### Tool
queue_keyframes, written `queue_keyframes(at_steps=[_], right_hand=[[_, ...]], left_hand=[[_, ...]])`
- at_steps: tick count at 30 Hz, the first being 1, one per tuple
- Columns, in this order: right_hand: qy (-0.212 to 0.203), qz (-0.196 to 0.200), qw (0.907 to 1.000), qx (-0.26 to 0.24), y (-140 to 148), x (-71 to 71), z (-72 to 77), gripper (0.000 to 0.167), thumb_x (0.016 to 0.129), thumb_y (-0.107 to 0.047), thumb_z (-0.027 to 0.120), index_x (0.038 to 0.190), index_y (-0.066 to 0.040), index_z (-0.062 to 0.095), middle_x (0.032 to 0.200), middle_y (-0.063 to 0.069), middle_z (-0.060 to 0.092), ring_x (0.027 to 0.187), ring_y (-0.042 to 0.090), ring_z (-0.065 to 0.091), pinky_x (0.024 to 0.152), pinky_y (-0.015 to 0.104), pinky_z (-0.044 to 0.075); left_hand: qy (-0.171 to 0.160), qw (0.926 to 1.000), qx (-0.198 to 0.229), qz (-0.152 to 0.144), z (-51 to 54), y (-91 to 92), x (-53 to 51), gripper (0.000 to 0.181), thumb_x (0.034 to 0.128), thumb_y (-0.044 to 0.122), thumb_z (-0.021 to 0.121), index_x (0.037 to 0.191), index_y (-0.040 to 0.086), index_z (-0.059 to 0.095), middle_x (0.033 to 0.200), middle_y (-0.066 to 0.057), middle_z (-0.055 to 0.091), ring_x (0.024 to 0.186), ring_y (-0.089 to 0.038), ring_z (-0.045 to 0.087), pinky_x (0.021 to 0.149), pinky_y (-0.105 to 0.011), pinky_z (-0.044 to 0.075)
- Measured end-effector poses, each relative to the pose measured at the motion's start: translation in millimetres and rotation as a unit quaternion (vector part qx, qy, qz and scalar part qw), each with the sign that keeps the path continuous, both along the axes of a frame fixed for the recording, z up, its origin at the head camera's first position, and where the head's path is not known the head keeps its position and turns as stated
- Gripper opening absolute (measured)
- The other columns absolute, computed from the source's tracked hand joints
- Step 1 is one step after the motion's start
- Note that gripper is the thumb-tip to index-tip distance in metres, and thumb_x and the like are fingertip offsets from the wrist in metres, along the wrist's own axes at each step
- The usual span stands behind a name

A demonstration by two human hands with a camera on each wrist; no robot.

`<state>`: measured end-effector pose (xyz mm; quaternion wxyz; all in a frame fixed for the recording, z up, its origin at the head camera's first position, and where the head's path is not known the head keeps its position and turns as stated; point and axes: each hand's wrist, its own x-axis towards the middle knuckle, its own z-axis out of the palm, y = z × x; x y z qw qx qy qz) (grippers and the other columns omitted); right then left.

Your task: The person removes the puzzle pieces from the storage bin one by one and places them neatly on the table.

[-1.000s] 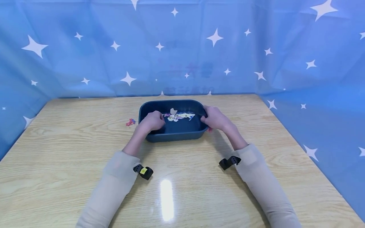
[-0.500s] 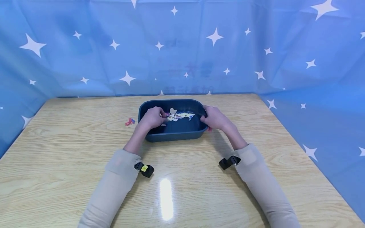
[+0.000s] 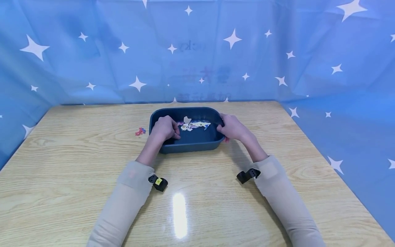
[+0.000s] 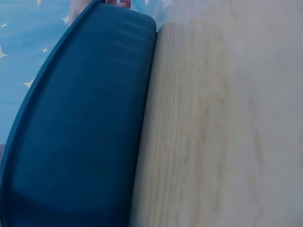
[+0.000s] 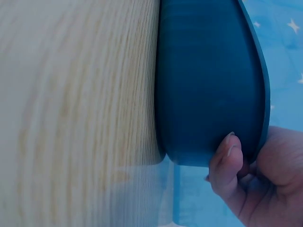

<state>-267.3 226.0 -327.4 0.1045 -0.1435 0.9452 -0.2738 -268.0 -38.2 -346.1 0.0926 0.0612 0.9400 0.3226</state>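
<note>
One basin, mouth up, stretches left to right; right hand grips it; left hand, hold unclear.

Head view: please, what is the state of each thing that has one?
Blue bin: upright on the table, open-topped.
Pale scraps: lying inside the bin.
Red-and-blue piece: lying outside the bin.
Left hand: inside the bin, grip unclear.
Right hand: gripping the bin's right end.
Curtain: hanging, slightly creased.
</note>
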Motion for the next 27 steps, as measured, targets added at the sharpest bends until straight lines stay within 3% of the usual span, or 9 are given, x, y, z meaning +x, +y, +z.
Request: queue_keyframes(at_steps=[5, 10, 21, 27], right_hand=[[-0.004, 0.0, 1.0, 0.001, 0.5, -0.5, -0.3, 0.058, 0.099, -0.002, 0.045, 0.152, 0.011, 0.027, 0.076, 0.022, 0.068, 0.045, 0.02, 0.063, 0.056, 0.042, 0.059], [-0.001, 0.001, 1.0, 0.0, 0.3, -1.0, -1.0, 0.053, 0.098, -0.002, 0.046, 0.148, 0.011, 0.033, 0.074, 0.02, 0.068, 0.045, 0.02, 0.064, 0.055, 0.042, 0.059], [0.0, 0.002, 1.0, -0.004, -0.4, -0.3, -0.1, 0.055, 0.098, -0.002, 0.045, 0.15, 0.011, 0.032, 0.075, 0.02, 0.068, 0.045, 0.02, 0.064, 0.056, 0.043, 0.059], [-0.003, 0.001, 1.0, -0.003, 0.1, -1.5, -0.9, 0.054, 0.098, -0.002, 0.045, 0.149, 0.011, 0.032, 0.074, 0.02, 0.068, 0.045, 0.02, 0.063, 0.055, 0.042, 0.059]], left_hand=[[0.016, 0.9996, -0.021, -0.008, 0.0, 1.4, 0.3, 0.013, 0.0839, 0.012, 0.084, 0.075, 0.01, 0.074, 0.086, -0.004, 0.072, 0.092, -0.026, 0.066, 0.087, -0.044, 0.053], [0.022, 0.9995, -0.021, -0.011, -0.3, 0.2, 0.5, 0.014, 0.0827, 0.014, 0.085, 0.076, 0.009, 0.073, 0.086, -0.006, 0.07, 0.088, -0.027, 0.065, 0.081, -0.044, 0.054], [0.024, 0.9989, 0.009, -0.039, -0.7, 0.7, -1.9, 0.008, 0.0864, 0.005, 0.08, 0.081, 0.007, 0.075, 0.096, -0.008, 0.07, 0.09, -0.025, 0.063, 0.085, -0.04, 0.053], [0.064, 0.9956, 0.049, -0.048, -0.4, 0.4, -2.8, 0.008, 0.0882, 0.006, 0.079, 0.082, 0.006, 0.074, 0.087, -0.007, 0.07, 0.084, -0.023, 0.063, 0.083, -0.039, 0.053]])
